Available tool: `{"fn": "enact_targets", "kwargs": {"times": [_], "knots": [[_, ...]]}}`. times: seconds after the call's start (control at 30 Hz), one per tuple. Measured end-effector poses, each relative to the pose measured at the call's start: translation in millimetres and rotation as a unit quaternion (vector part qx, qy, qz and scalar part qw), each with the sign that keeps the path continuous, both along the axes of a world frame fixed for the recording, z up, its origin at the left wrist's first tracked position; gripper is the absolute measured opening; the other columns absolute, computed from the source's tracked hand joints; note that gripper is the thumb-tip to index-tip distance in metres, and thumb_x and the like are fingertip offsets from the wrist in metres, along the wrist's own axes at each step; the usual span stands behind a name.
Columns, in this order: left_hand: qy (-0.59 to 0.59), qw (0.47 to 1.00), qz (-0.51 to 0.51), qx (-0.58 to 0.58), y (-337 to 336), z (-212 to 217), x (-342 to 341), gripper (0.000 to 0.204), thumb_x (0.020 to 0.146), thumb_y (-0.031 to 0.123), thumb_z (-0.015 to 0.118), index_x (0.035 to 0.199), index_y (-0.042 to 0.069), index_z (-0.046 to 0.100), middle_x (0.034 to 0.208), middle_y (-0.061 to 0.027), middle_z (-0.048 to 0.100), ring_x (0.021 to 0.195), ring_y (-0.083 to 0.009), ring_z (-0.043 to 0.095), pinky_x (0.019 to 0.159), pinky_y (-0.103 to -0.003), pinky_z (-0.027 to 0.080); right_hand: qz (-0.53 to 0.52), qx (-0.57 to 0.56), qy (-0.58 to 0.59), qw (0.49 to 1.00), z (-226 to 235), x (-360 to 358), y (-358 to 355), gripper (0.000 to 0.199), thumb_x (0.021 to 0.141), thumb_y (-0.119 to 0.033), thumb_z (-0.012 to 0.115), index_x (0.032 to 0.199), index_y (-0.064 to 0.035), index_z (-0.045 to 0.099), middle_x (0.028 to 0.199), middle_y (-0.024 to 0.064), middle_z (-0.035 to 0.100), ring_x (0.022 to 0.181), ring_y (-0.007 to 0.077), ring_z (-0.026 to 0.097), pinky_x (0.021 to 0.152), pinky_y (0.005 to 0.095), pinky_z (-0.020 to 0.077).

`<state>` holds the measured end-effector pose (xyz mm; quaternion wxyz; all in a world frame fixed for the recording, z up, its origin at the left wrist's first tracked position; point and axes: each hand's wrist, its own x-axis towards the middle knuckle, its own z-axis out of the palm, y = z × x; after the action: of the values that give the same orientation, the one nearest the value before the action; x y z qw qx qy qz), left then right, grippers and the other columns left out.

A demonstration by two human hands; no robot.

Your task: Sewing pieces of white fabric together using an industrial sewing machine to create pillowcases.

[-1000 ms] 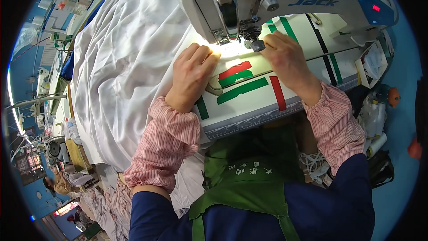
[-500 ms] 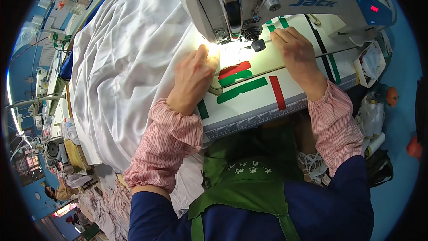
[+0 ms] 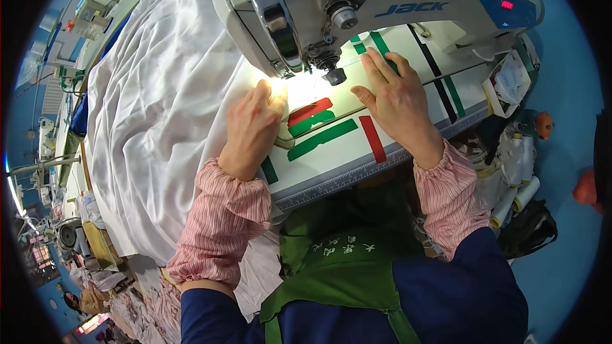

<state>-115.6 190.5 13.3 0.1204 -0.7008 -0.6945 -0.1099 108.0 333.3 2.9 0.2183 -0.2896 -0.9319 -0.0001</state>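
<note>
White cloth [image 3: 153,95] is spread to the left of the left hand [image 3: 252,126], by whose curled fingers its right edge is met; whether it is pinched there cannot be told in the glare. The right hand [image 3: 398,102] is opened, fingers and thumb parted, over the pale worktop [image 3: 322,162]. Between the hands, red tape [image 3: 309,112] is stuck down. Above both, the sewing machine [image 3: 382,7] is set; below, both forearms are covered by striped sleeves [image 3: 220,216].
</note>
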Motion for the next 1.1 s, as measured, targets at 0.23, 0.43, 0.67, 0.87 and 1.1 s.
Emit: {"fn": "enact_targets", "kwargs": {"times": [0.23, 0.43, 0.67, 0.87, 1.1], "knots": [[-0.002, 1.000, 0.006, -0.005, -0.3, -0.8, -0.6, 0.011, 0.072, 0.007, 0.061, 0.082, 0.003, 0.064, 0.094, -0.0103, 0.054, 0.082, -0.0241, 0.062, 0.064, -0.037, 0.052, -0.066, 0.023, -0.021, 0.997, -2.7, 1.0, 0.0, 0.056, 0.092, -0.043, 0.060, 0.126, 0.0009, 0.059, 0.131, 0.0123, 0.058, 0.121, 0.0313, 0.049, 0.098, 0.0428, 0.0441], [0.002, 1.000, 0.004, -0.016, -0.5, -0.4, -0.9, 0.013, 0.073, 0.007, 0.061, 0.084, 0.002, 0.064, 0.095, -0.0109, 0.054, 0.082, -0.0246, 0.062, 0.064, -0.037, 0.052, -0.098, 0.020, -0.018, 0.995, -3.1, 2.2, -1.2, 0.054, 0.093, -0.045, 0.059, 0.128, -0.0025, 0.059, 0.133, 0.0186, 0.053, 0.124, 0.0355, 0.046, 0.101, 0.0452, 0.0419], [0.007, 1.000, 0.001, -0.003, -0.7, -0.1, -0.4, 0.032, 0.079, 0.006, 0.059, 0.109, 0.009, 0.068, 0.088, -0.0071, 0.052, 0.079, -0.0215, 0.061, 0.067, -0.032, 0.049, -0.099, 0.019, -0.004, 0.995, -3.5, 1.9, -0.6, 0.054, 0.093, -0.045, 0.058, 0.128, -0.0044, 0.059, 0.132, 0.0215, 0.049, 0.123, 0.0368, 0.044, 0.101, 0.0461, 0.0413], [-0.001, 1.000, -0.006, 0.009, -1.2, 2.6, 1.5, 0.017, 0.076, 0.007, 0.061, 0.092, 0.007, 0.066, 0.094, -0.0093, 0.052, 0.079, -0.0213, 0.060, 0.062, -0.035, 0.052, -0.095, 0.018, -0.007, 0.995, -3.3, 2.4, -1.1, 0.052, 0.093, -0.045, 0.058, 0.128, -0.0056, 0.058, 0.131, 0.0209, 0.049, 0.123, 0.0365, 0.044, 0.101, 0.0461, 0.0411], [0.003, 1.000, 0.001, 0.012, -0.6, 3.8, 2.1, 0.024, 0.076, 0.006, 0.060, 0.099, 0.009, 0.067, 0.095, -0.0088, 0.052, 0.080, -0.0199, 0.060, 0.061, -0.034, 0.052, -0.095, 0.012, -0.013, 0.995, -5.1, 2.2, -1.1, 0.052, 0.093, -0.045, 0.058, 0.128, -0.0057, 0.058, 0.131, 0.0210, 0.049, 0.123, 0.0364, 0.045, 0.101, 0.0462, 0.0412]]}}
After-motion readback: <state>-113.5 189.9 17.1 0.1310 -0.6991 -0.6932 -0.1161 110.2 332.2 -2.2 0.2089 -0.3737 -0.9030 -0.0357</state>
